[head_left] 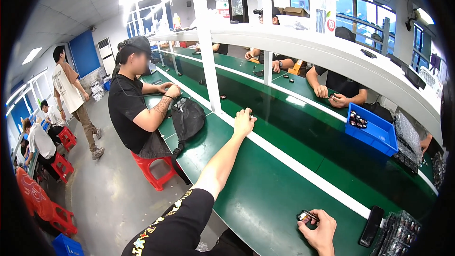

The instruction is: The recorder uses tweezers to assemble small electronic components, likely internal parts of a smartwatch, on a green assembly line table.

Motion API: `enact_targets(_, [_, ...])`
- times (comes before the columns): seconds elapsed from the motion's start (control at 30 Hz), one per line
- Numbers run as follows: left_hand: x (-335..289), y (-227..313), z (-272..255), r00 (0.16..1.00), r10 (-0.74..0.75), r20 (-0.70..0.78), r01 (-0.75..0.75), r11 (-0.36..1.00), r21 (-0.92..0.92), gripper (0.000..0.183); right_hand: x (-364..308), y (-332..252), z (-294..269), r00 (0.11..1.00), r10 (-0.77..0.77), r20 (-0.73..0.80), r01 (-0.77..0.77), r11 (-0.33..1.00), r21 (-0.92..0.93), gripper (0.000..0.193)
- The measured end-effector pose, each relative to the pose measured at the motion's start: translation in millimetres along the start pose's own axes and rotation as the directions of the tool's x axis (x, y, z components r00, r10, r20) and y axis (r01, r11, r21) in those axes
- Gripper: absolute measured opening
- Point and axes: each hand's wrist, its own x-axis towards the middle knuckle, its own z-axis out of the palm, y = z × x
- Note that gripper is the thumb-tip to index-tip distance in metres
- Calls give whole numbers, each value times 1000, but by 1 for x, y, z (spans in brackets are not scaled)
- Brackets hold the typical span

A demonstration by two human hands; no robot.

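Note:
My left arm reaches far forward over the green bench. At its end, my left hand is closed beside the white rail, at the edge of the dark belt. Only a small dark bit shows at its fingertips, too little to name. Near the bench's front edge, my right hand pinches a small black electronic device between thumb and fingers. Pale and coppery parts show inside its dark casing. A black phone lies to the right of that hand, next to stacked clear plastic trays with dark parts.
A white shelf on posts spans above the belt. Beyond the belt stands a blue bin with small black devices inside. A black bag lies on the bench to the left, by a seated co-worker. Others sit opposite.

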Motion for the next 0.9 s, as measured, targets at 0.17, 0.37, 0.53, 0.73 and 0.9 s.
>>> enact_targets(0.17, [-8,13,-1,992,126,28,-106,917,-384,56,-7,9,-13,999,-9,49,14,996,-92,43])
enact_targets(0.37, [-15,-19,-1,959,276,68,-230,893,-386,40,4,22,-3,996,-81,26,82,997,-17,44])
enact_targets(0.53, [-4,-21,9,938,316,141,-240,888,-392,33,-3,16,-28,981,-168,-97,152,977,-150,36])
enact_targets(0.73, [-10,-6,23,900,408,152,-331,868,-371,29,-70,-43,-126,881,-176,-439,31,948,-318,42])
enact_targets(0.9, [-5,-27,14,914,379,146,-306,879,-366,28,-136,-34,-219,581,-24,-813,-350,895,-277,44])
